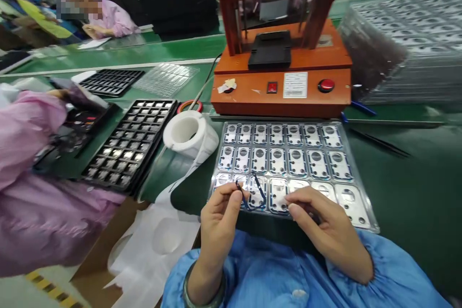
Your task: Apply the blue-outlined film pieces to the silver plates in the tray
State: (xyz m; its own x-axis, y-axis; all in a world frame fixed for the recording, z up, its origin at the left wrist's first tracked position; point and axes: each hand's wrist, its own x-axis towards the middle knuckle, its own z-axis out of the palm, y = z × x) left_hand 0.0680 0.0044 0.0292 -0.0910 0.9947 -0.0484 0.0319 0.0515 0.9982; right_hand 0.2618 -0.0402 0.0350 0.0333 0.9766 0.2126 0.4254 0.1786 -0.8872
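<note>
We log glossy clear plastic on the near tray (355,173), bright smooth metal-looking plates (298,167) in it. Thin dark frame (259,186): plastic-looking, we can't be sure. Far press (249,97): smooth orange paint, slight sheen. Left tray (152,147): black plastic. White roll (210,140): smooth, paper or film. Box (94,257): matt cardboard. Blue sleeve (393,269): creased cloth. Green tabletop (407,192): smooth, faintly glossy.

Bright blue smock (267,269), gathered cuff (368,252), dark rounded bangle (186,288)

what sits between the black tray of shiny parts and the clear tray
In the head view, a white roll stands between them, its strip trailing down; a red ring lies behind it.
</note>
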